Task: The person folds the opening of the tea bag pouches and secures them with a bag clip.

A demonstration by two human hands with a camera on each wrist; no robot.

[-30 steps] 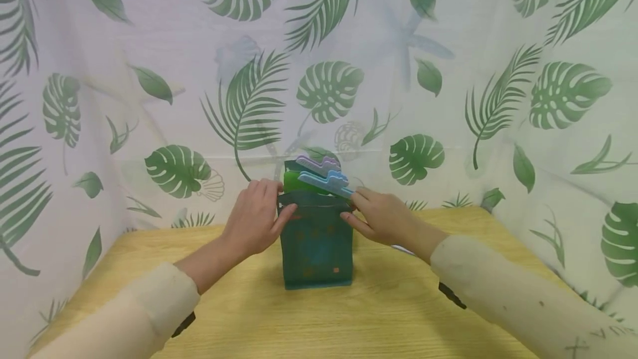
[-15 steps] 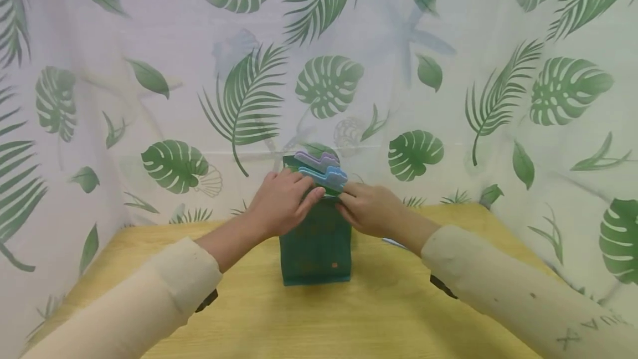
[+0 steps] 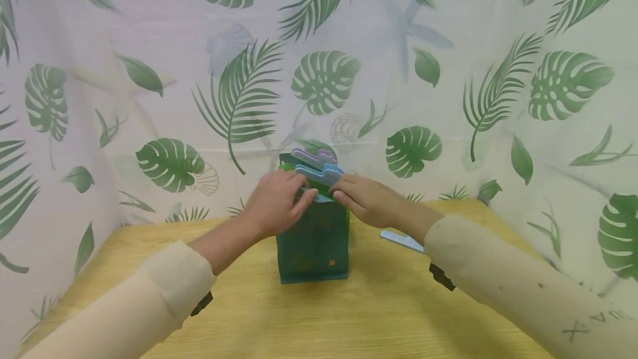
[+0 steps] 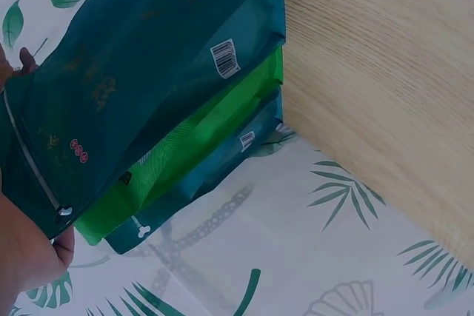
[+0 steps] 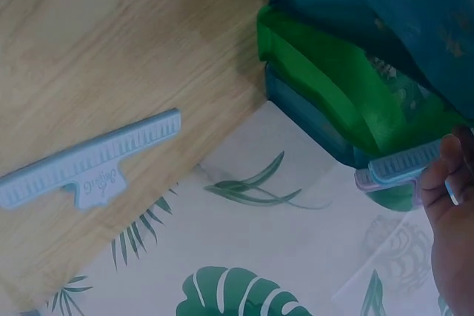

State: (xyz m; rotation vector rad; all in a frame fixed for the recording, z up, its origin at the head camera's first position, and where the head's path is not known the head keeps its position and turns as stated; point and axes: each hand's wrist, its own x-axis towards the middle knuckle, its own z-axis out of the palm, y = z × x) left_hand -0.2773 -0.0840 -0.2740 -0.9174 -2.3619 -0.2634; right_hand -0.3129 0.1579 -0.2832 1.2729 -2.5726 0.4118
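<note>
A dark teal resealable pouch (image 3: 313, 242) stands upright at the front of a row of bags. My left hand (image 3: 271, 204) pinches its top edge, thumb on the near side. In the left wrist view, the left hand's fingers (image 4: 63, 249) reach behind the pouch's zip edge. At the top right corner, my right hand (image 3: 369, 198) pinches the same edge. Close behind are a bright green bag (image 5: 318, 79) and another teal bag (image 4: 215, 183). A blue sealing clip (image 3: 319, 173) and a purple sealing clip (image 3: 311, 157) sit at the tops of the rear bags.
A loose light-blue sealing clip (image 5: 96, 160) lies on the wooden table (image 3: 319, 320), right of the bags and partly behind my right forearm in the head view. Leaf-patterned sheeting (image 3: 319, 15) hangs behind and at both sides of the table.
My left hand has moved right along the pouch's top, from its left corner toward the middle. My right hand has shifted slightly left. The head view has tilted a little.
</note>
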